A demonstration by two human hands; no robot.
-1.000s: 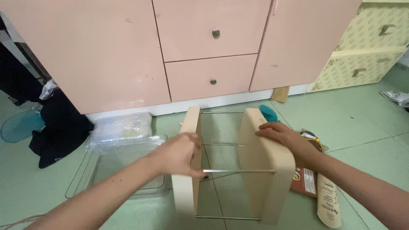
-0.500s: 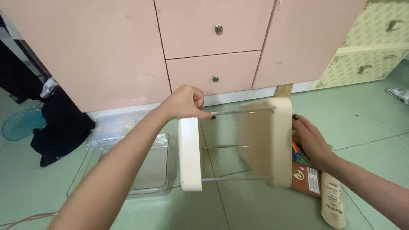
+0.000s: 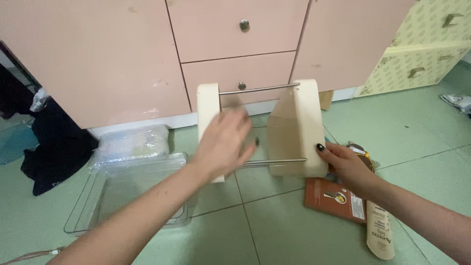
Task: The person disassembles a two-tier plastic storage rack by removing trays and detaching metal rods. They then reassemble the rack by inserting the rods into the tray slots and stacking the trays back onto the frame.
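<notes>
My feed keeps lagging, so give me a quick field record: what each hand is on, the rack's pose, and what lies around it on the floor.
left hand: open, blurred, over the rack's left end panel
right hand: grips right panel's lower edge
rack: cream panels joined by metal rods, upright on green tile floor
left of rack: clear plastic tray
right of rack: brown booklet, cream tube
behind: pink cabinet

Pink cabinet doors and two pink drawers (image 3: 245, 44) with small round metal knobs fill the wall above a pale green tiled floor (image 3: 417, 137). A clear plastic rectangular tray (image 3: 122, 196) lies on the tiles at the left, touching a crinkled clear plastic bag (image 3: 130, 142) behind it. Further left sits a heap of black cloth (image 3: 54, 147). At the right lie a brown flat box (image 3: 336, 198) and a cream squeeze tube (image 3: 380, 230), touching, with a yellow-green patterned panel (image 3: 422, 54) leaning behind.
</notes>
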